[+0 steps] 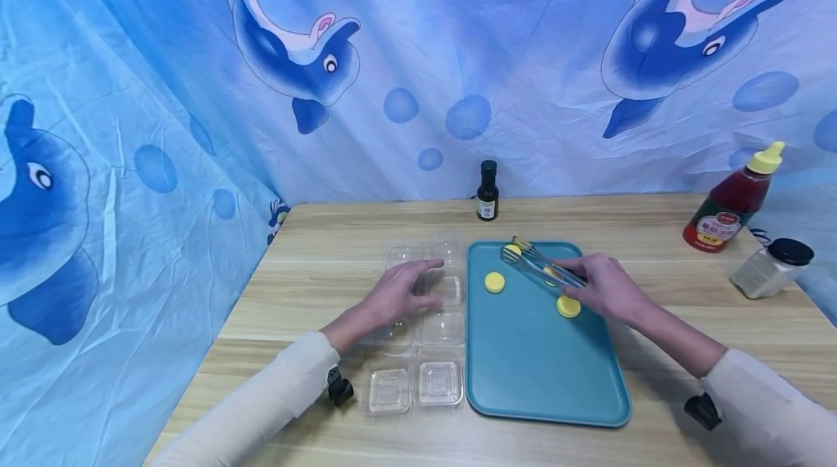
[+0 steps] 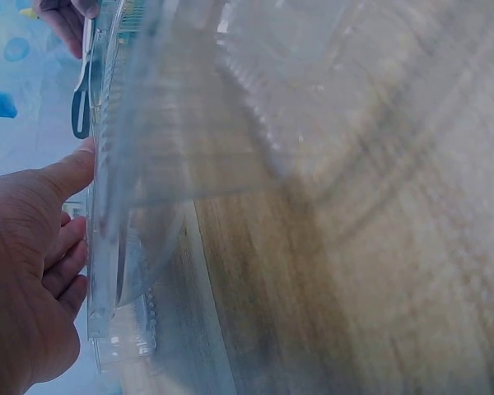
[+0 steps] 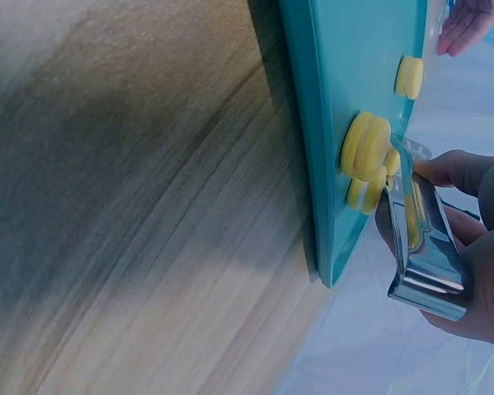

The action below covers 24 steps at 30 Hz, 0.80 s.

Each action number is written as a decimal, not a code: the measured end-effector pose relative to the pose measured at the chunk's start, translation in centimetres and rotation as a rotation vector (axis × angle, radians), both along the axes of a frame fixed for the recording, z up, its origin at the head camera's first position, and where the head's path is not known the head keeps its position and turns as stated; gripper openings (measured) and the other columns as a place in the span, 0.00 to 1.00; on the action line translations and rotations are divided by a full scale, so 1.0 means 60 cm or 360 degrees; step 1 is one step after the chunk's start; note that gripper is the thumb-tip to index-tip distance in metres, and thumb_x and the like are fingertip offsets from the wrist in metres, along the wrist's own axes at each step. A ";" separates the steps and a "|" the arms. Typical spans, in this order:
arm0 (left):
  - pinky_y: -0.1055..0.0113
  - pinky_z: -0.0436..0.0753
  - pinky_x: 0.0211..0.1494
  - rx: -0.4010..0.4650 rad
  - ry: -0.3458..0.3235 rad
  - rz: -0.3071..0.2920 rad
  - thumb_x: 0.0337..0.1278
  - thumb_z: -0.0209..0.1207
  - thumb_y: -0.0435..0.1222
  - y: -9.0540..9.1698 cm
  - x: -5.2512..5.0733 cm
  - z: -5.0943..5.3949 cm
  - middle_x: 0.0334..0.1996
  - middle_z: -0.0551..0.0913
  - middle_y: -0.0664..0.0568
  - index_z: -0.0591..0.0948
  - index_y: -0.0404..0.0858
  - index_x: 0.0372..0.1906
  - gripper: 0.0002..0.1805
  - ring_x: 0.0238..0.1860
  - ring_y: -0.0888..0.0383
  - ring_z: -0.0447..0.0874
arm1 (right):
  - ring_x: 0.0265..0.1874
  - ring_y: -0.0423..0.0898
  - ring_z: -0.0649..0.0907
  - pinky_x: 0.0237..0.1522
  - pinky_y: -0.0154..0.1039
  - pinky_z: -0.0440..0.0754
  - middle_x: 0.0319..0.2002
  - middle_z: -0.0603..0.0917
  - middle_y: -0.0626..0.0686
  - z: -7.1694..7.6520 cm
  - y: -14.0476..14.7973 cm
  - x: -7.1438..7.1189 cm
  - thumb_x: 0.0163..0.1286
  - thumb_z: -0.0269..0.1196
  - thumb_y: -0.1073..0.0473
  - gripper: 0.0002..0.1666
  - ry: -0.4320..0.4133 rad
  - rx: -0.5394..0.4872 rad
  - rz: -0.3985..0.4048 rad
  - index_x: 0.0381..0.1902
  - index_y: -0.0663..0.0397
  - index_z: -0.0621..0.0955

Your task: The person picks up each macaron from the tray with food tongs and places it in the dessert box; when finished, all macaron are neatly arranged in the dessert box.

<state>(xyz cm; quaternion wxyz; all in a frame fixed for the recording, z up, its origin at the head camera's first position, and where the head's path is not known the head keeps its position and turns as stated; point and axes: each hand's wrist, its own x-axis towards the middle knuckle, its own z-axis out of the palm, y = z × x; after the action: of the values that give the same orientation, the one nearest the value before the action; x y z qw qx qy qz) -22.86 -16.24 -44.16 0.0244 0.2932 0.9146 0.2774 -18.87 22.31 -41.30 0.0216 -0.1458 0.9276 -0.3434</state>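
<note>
My right hand (image 1: 603,285) grips metal tongs (image 1: 539,264) over the far part of a blue tray (image 1: 543,372). The tongs' slotted tips lie about a yellow macaron (image 1: 513,250) near the tray's far edge; whether they squeeze it I cannot tell. Other yellow macarons (image 1: 494,282) (image 3: 365,146) lie on the tray, one partly behind the tongs. My left hand (image 1: 397,293), fingers loosely extended, is over clear plastic boxes (image 1: 441,383) left of the tray. In the left wrist view a clear box wall (image 2: 115,189) stands beside the fingers; contact is unclear.
A small dark bottle (image 1: 487,192) stands behind the tray. At the right are a red sauce bottle (image 1: 729,209) with a yellow cap and a black-lidded jar (image 1: 770,269). A blue dolphin-print curtain (image 1: 405,31) hangs behind the wooden table (image 1: 314,249).
</note>
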 end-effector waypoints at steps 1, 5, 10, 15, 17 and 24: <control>0.46 0.69 0.79 0.0001 -0.0004 0.0002 0.55 0.79 0.45 0.000 0.000 0.000 0.73 0.77 0.48 0.72 0.41 0.78 0.46 0.74 0.45 0.73 | 0.30 0.47 0.79 0.19 0.34 0.72 0.42 0.84 0.60 0.000 0.000 0.000 0.69 0.70 0.71 0.31 0.0000 -0.0001 0.0000 0.69 0.73 0.77; 0.45 0.69 0.79 0.0004 -0.0023 0.0011 0.54 0.79 0.45 0.000 0.000 0.001 0.74 0.76 0.48 0.72 0.42 0.78 0.46 0.74 0.44 0.72 | 0.30 0.48 0.79 0.20 0.34 0.73 0.42 0.84 0.59 0.003 0.001 0.002 0.69 0.70 0.71 0.31 -0.0017 -0.0013 0.0002 0.69 0.72 0.77; 0.45 0.69 0.79 0.0012 -0.0031 0.0015 0.54 0.79 0.44 0.000 0.001 0.001 0.74 0.76 0.48 0.72 0.42 0.78 0.46 0.74 0.45 0.72 | 0.28 0.47 0.78 0.19 0.34 0.74 0.40 0.83 0.57 0.009 0.000 0.005 0.70 0.70 0.69 0.32 -0.0035 -0.0030 0.0015 0.70 0.70 0.77; 0.45 0.68 0.79 0.0002 -0.0028 0.0015 0.55 0.79 0.44 0.001 0.002 0.003 0.74 0.76 0.48 0.72 0.41 0.78 0.46 0.74 0.44 0.72 | 0.27 0.47 0.78 0.19 0.35 0.73 0.42 0.84 0.59 0.020 -0.006 0.010 0.71 0.70 0.68 0.31 -0.0044 -0.0062 0.0039 0.70 0.68 0.77; 0.46 0.68 0.80 -0.0006 -0.0029 0.0016 0.55 0.79 0.44 0.001 0.002 0.004 0.74 0.76 0.48 0.72 0.41 0.78 0.46 0.75 0.45 0.72 | 0.27 0.46 0.79 0.19 0.34 0.72 0.45 0.85 0.60 0.025 -0.010 0.012 0.71 0.70 0.68 0.31 -0.0036 -0.0067 0.0045 0.70 0.67 0.78; 0.46 0.68 0.80 -0.0016 -0.0039 0.0015 0.55 0.78 0.44 0.001 0.001 0.005 0.74 0.75 0.48 0.72 0.41 0.78 0.46 0.75 0.45 0.72 | 0.32 0.47 0.81 0.21 0.34 0.77 0.52 0.87 0.62 0.033 -0.031 0.023 0.70 0.71 0.69 0.31 -0.0026 -0.0128 0.0142 0.71 0.65 0.78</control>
<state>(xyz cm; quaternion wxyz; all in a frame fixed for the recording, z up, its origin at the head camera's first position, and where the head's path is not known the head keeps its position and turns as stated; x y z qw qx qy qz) -22.81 -16.16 -43.87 0.0357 0.2853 0.9170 0.2765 -17.52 20.47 -39.34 0.0385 -0.1851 0.9053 -0.3803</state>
